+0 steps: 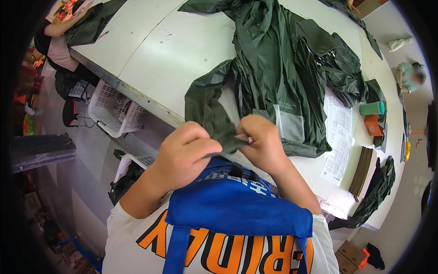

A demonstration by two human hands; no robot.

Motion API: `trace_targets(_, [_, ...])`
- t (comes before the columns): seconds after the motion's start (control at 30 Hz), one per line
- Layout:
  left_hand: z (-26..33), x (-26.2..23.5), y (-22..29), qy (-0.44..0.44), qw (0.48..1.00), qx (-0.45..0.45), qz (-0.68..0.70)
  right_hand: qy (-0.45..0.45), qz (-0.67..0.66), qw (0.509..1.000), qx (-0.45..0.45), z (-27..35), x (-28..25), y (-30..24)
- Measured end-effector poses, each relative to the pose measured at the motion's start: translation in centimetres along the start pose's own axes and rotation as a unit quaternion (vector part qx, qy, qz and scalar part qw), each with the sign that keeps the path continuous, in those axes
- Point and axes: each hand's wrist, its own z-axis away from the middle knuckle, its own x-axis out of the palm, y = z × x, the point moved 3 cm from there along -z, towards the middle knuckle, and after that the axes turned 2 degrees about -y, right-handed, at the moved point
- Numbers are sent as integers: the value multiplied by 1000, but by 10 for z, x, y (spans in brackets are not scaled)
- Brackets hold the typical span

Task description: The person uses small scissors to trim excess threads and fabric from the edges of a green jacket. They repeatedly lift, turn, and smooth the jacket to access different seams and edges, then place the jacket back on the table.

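Note:
A dark green rain jacket (269, 68) lies spread on the white table (169, 50), with one sleeve (205, 98) bent toward me. Both my hands are at the end of that sleeve, by the table's near edge. My left hand (185, 150) is closed on the cuff, its thumb lying along the fabric. With fingers curled, my right hand (260, 139) pinches the other side of the cuff. A bit of something pale shows between its thumb and fingers, too small to name. A grey mesh patch (289, 125) sits near the jacket's hem.
Printed sheets (337, 141), a green roll (372, 108) and an orange box (373, 125) lie right of the jacket. White baskets (116, 112) stand below the table's left edge. A person (59, 41) handles dark fabric at far left; another person (408, 77) is at far right.

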Motion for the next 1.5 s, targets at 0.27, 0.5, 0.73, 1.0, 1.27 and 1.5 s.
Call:
trace_targets(0.27, [43, 36, -67, 160, 851, -321, 384, 124, -53, 987, -82, -14, 9, -29])
trace_targets(0.5, [85, -49, -171, 381, 723, -453, 357, -40, -54, 996, -61, -2, 56, -14])
trace_targets(0.73, [154, -196, -260, 287, 808, -342, 385, -97, 346, 855, 373, 87, 10, 151])
trace_targets(1.0, [180, -234, -351, 79, 838, -453, -295, -229, 64, 866, 440, 152, -80, 135])
trace_targets(1.27, [47, 80, -236, -130, 928, -348, -24, 52, 71, 920, 382, 20, 23, 220])
trace_targets(1.5, [73, 75, -185, -123, 910, -394, 44, 274, 56, 904, 323, -1, -74, 143])
